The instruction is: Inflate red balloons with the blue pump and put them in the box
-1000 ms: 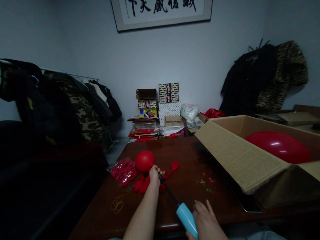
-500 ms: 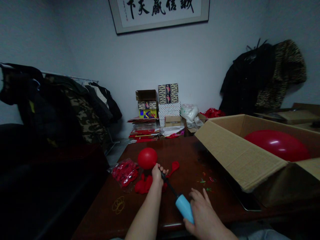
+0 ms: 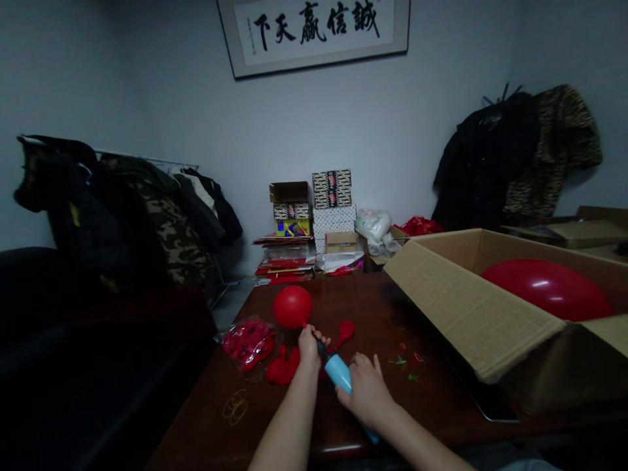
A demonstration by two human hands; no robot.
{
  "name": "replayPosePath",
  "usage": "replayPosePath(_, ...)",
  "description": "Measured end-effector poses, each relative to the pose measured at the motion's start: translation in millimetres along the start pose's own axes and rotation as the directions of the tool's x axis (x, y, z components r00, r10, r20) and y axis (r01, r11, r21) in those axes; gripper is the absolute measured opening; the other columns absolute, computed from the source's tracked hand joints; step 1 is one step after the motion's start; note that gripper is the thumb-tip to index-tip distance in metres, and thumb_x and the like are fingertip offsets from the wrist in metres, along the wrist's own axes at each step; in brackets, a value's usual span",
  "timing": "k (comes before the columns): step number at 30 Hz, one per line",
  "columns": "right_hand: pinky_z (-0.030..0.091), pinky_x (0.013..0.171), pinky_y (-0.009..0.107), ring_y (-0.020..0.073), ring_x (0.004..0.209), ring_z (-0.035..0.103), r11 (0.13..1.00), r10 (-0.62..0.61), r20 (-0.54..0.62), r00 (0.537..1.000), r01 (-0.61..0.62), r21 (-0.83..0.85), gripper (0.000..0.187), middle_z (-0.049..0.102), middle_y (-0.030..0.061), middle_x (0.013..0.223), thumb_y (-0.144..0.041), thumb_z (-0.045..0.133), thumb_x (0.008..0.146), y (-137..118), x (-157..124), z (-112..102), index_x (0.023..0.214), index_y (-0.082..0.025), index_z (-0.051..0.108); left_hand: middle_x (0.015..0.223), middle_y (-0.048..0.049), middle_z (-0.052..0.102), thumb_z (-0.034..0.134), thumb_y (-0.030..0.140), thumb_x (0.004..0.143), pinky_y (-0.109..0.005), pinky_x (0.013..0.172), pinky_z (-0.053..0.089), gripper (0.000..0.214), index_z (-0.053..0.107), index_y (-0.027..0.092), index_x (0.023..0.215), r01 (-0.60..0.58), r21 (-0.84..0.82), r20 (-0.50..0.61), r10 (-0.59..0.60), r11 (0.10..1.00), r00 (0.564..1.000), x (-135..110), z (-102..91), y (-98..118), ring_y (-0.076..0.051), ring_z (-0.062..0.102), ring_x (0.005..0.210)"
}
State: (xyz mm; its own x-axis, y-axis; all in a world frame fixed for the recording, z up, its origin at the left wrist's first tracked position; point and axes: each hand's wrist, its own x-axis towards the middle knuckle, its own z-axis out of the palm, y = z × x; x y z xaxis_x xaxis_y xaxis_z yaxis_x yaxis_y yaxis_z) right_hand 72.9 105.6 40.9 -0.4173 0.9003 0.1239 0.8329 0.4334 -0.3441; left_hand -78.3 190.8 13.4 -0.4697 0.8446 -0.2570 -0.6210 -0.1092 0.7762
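Observation:
A small red balloon (image 3: 293, 306), partly inflated, sits on the black nozzle of a light-blue hand pump (image 3: 338, 371). My left hand (image 3: 309, 344) is closed around the balloon's neck at the nozzle. My right hand (image 3: 366, 388) grips the blue pump barrel, pushed in close to my left hand. Limp red balloons (image 3: 283, 367) lie on the dark wooden table (image 3: 373, 327) under my hands, and another (image 3: 345, 329) lies just beyond them.
A clear bag of red balloons (image 3: 248, 341) and yellow rubber bands (image 3: 235, 406) lie at left. A large open cardboard box (image 3: 471, 307) at right holds a big inflated red balloon (image 3: 547, 288). Small coloured clips (image 3: 407, 360) dot the table. Stacked boxes stand by the wall; coats hang on both sides.
My right hand has pushed the pump barrel forward toward my left hand, hiding the black rod. The balloon has grown a little. The camera tilted slightly down.

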Motion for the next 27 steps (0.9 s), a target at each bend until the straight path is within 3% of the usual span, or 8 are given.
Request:
replayPosePath(6, 0.006, 0.108, 0.048, 0.0316, 0.122, 0.037, 0.999, -0.030, 0.010, 1.000, 0.030, -0.014, 0.054, 0.053, 0.0187, 0.121, -0.045, 0.049, 0.074, 11.4, -33.4, -2.3, 0.112, -0.008, 0.058, 0.041, 0.0089, 0.035, 0.040, 0.025, 0.081, -0.031, 0.053, 0.048, 0.015, 0.038, 0.021, 0.067, -0.031, -0.024, -0.085, 0.029, 0.999, 0.996, 7.3, -2.7, 11.7, -0.008, 0.035, 0.033)
replayPosePath(13, 0.005, 0.108, 0.051, 0.0325, 0.126, 0.033, 0.999, -0.044, 0.190, 0.981, 0.043, 0.009, 0.060, 0.047, 0.0208, 0.129, -0.048, 0.051, 0.072, 41.6, -75.8, -21.2, 0.116, -0.007, 0.056, 0.041, 0.0090, 0.035, 0.040, 0.023, 0.081, -0.032, 0.056, 0.049, 0.017, 0.037, 0.021, 0.064, -0.009, -0.056, -0.116, 0.003, 0.998, 0.993, 16.4, -13.7, 21.6, -0.008, 0.036, 0.033)
replayPosePath(19, 0.001, 0.108, 0.049, 0.0322, 0.128, 0.030, 0.998, -0.057, 0.161, 0.985, 0.055, 0.011, 0.055, 0.047, 0.0209, 0.129, -0.046, 0.051, 0.072, 33.3, -74.6, -39.6, 0.109, -0.006, 0.060, 0.042, 0.0090, 0.035, 0.042, 0.023, 0.080, -0.033, 0.060, 0.049, 0.018, 0.037, 0.020, 0.063, 0.010, -0.103, -0.048, -0.015, 0.995, 0.999, 14.5, -5.9, 18.6, -0.007, 0.035, 0.034)
replayPosePath(27, 0.002, 0.108, 0.047, 0.0304, 0.124, 0.034, 1.000, -0.025, 0.054, 0.998, 0.025, -0.005, 0.052, 0.051, 0.0185, 0.123, -0.043, 0.049, 0.073, 15.0, -49.1, -30.6, 0.109, -0.007, 0.061, 0.044, 0.0083, 0.037, 0.043, 0.024, 0.080, -0.034, 0.061, 0.050, 0.018, 0.037, 0.020, 0.064, 0.043, -0.072, -0.005, -0.044, 0.996, 0.999, 2.5, 0.8, 6.6, -0.008, 0.038, 0.036)
